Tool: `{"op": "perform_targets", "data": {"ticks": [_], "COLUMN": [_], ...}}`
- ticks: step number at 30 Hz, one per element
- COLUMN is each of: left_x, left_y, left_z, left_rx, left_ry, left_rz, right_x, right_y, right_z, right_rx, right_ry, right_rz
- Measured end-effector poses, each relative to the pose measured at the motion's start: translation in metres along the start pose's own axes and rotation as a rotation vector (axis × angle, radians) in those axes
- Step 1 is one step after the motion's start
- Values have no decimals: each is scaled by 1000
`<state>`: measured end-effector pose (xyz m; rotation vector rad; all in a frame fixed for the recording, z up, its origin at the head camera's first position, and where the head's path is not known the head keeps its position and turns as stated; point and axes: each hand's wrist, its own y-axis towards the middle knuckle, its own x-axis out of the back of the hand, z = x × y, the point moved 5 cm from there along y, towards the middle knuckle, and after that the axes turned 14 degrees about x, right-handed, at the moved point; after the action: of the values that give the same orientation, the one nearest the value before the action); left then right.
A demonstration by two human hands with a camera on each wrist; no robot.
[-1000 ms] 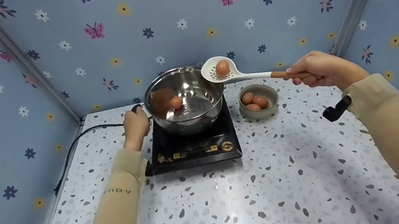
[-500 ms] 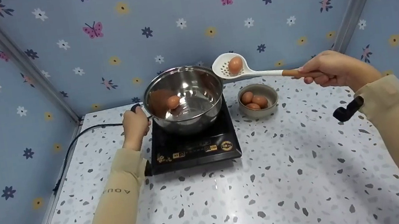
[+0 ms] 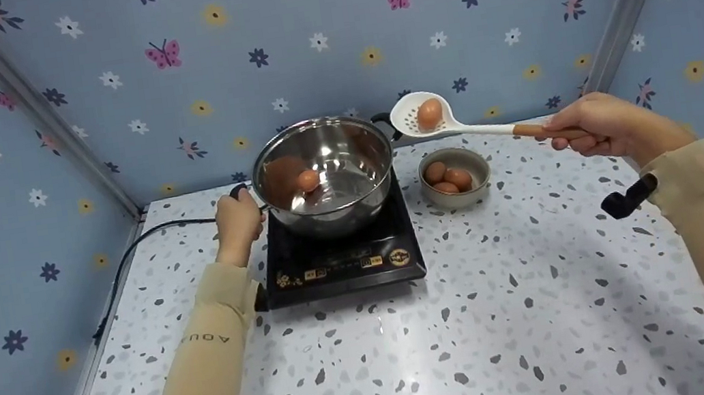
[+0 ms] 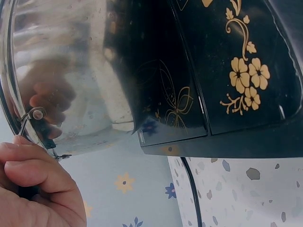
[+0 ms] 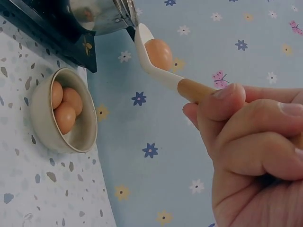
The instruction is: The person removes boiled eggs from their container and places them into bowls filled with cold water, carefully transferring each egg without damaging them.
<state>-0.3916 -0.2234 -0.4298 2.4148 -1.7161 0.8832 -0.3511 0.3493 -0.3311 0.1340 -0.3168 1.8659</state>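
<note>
A white slotted spoon [image 3: 406,117] with a wooden handle carries one brown egg [image 3: 429,114] in its bowl. My right hand [image 3: 613,123] grips the wooden handle, holding the spoon in the air behind and above a small grey bowl [image 3: 485,182]. Three brown eggs [image 3: 457,178] lie in that bowl. Another egg [image 3: 308,180] sits inside a steel pot [image 3: 338,223], toward its left side. At the pot's left, my left hand [image 3: 238,220] holds the black side handle [image 3: 239,190]; the left wrist view shows the fingers [image 4: 38,172] curled there.
Under the pot is a black induction cooker [image 3: 346,277], its cord [image 3: 170,224] running left along the speckled table [image 3: 483,344]. Patterned blue wall panels [image 3: 301,32] stand close behind and at both sides. The pot's right handle [image 3: 382,121] sticks out near the spoon.
My right hand has moved right, carrying the spoon and its egg from over the pot's right rim to beyond it. My left hand stays on the pot handle.
</note>
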Motion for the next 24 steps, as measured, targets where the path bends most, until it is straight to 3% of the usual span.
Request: {"op": "perform_targets", "data": {"ticks": [24], "left_x": [0], "left_y": [1], "left_z": [-1], "left_rx": [-7], "left_ry": [0], "left_rz": [-18], "right_x": [18], "right_y": [-11], "right_z": [-34], "right_rx": [-68], "right_ry": [-13], "right_rz": [-27]}}
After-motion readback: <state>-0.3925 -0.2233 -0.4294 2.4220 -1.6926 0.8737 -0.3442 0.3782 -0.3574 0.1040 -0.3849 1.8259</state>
